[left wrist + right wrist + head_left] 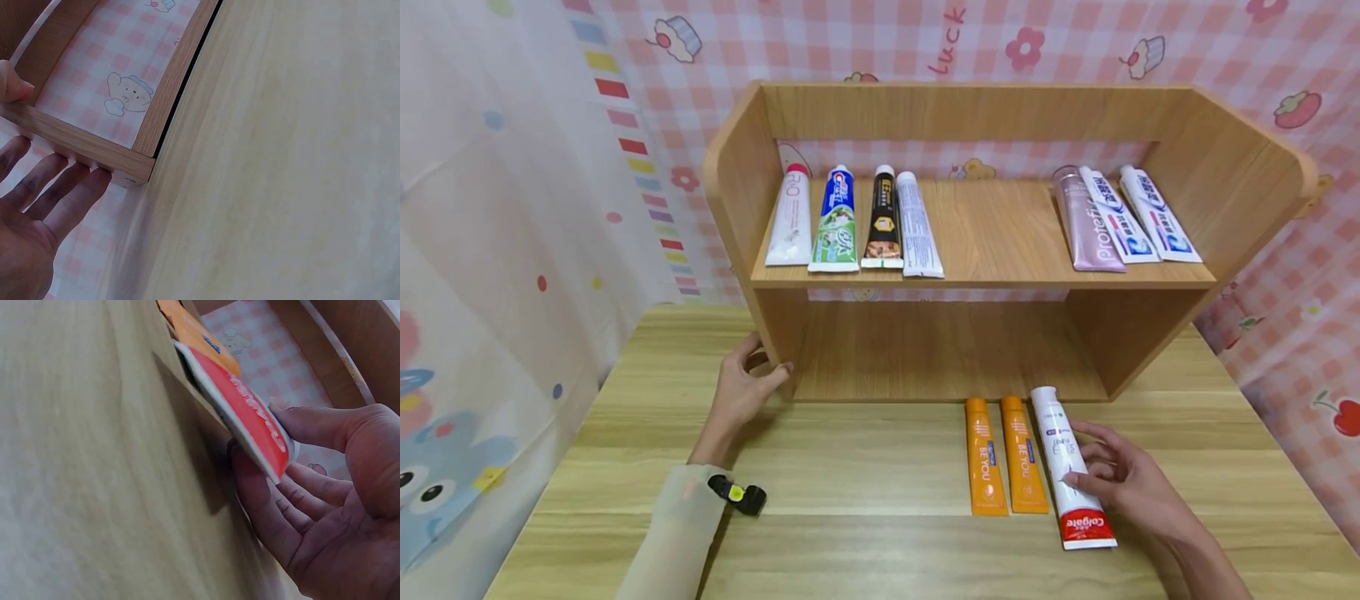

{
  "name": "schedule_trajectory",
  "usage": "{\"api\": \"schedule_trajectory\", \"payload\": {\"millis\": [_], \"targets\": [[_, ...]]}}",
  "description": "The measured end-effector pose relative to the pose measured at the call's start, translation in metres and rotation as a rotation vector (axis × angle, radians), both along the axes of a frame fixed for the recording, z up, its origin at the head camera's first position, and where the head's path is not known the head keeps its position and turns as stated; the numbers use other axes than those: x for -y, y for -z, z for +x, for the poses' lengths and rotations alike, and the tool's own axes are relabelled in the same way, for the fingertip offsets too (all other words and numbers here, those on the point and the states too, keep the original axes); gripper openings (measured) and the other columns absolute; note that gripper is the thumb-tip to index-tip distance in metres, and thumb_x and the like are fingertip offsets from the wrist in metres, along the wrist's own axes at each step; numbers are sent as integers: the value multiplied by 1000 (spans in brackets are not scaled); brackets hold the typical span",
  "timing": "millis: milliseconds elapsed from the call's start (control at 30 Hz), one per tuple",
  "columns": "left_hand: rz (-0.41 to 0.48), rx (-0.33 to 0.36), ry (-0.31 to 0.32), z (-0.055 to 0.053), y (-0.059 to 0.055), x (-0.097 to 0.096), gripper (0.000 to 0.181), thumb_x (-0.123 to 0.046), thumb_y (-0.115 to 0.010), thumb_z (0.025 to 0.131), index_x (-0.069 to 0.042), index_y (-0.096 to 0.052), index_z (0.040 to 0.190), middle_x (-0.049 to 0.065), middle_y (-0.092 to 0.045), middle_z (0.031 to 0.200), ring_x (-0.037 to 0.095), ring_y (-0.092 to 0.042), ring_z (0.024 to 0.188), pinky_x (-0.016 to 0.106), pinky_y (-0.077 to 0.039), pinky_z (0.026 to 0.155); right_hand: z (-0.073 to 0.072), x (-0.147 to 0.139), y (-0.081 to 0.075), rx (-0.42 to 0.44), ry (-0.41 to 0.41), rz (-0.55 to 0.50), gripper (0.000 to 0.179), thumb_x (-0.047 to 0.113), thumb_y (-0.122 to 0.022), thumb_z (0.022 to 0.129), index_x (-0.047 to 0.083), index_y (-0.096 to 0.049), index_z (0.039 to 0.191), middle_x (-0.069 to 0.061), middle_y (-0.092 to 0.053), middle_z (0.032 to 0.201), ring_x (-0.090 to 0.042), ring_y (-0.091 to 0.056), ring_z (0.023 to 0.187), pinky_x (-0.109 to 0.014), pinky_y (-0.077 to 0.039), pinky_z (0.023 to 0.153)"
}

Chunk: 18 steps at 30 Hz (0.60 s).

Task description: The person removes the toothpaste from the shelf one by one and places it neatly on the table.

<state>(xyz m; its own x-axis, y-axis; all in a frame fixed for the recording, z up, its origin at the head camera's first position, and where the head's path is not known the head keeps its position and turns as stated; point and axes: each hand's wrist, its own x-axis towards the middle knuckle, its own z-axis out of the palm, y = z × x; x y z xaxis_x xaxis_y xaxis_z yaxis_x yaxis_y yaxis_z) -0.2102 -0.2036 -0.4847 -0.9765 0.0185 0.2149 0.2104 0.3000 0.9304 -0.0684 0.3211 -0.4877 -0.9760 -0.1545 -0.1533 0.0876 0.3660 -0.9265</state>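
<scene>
My right hand (1131, 483) pinches a white and red Colgate toothpaste tube (1067, 462) by its side edge, thumb on top and fingers beneath. In the right wrist view the tube's red end (244, 406) is tilted, its near edge raised over the tabletop. Left of it lie two orange BE YOU toothpaste tubes (985, 458), side by side with caps toward the shelf. My left hand (748, 387) grips the lower left side panel of the wooden shelf (925, 287); in the left wrist view the thumb is inside and the fingers (78, 200) lie along the outer face.
On the upper board's left lie several tubes, among them a Crest tube (835, 221) and a black tube (883, 221). At its right are a pink tube (1086, 225) and two white-blue tubes (1157, 217). The shelf stands on a wooden table (865, 542) against checked cloth.
</scene>
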Motion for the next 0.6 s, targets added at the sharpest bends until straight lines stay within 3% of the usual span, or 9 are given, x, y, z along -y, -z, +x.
{"api": "schedule_trajectory", "payload": {"millis": [133,267,600], "targets": [[-1,-7,6,1,-1,-1,61,-6,-71,86,-10,-56,145,20,-63,137,38,-63,119,55,-51,102,1,1,-3,9,16,46,75,13,-78,89,7,-39,153,-22,-65,113,-19,-71,86,-34,-60,69],[0,-18,12,1,0,-1,61,-5,-71,86,-10,-56,145,19,-63,137,38,-63,119,55,-51,101,2,3,-6,11,25,112,75,14,-80,88,9,-41,152,-21,-66,113,-18,-69,83,-31,-58,69],[-1,-33,6,-1,3,1,60,-4,-71,87,-9,-57,145,19,-64,135,34,-64,116,21,-53,90,4,11,-7,43,61,246,76,20,-81,87,4,-43,151,-15,-69,112,-16,-65,83,-27,-56,67]]}}
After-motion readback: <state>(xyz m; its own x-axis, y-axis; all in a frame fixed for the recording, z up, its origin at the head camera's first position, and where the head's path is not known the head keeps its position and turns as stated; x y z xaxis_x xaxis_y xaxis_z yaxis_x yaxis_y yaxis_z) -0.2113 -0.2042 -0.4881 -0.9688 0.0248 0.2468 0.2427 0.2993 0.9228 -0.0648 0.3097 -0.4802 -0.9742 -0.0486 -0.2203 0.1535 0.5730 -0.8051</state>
